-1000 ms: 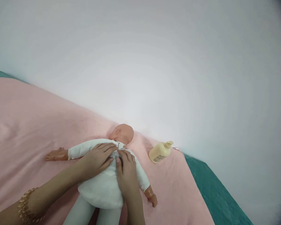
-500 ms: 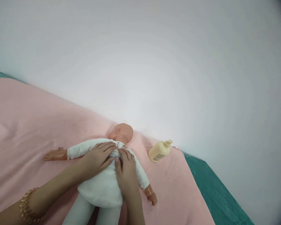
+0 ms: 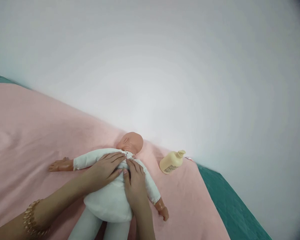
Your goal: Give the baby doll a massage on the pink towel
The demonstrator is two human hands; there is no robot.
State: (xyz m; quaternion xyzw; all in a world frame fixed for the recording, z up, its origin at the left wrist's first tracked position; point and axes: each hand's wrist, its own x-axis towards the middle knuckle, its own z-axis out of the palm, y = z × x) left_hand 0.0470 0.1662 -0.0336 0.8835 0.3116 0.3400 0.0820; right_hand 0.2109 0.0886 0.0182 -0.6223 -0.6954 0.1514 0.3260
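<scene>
A baby doll with a white cloth body lies face down, its bare head turned away from me and its arms spread. My left hand rests flat on the left side of its upper back, fingers stretched toward the neck. On the right side of the back lies my right hand, also open with fingers extended. The two hands nearly meet over the middle of the back. To the right of the doll stands a pale yellow pump bottle with printed text, touched by neither hand.
The doll and bottle are on a pink sheet. Green fabric shows past the sheet's right edge, and a little more at the far left. A plain white wall rises right behind the doll's head.
The whole view has shifted very slightly. Both hands keep their place on the doll's back.
</scene>
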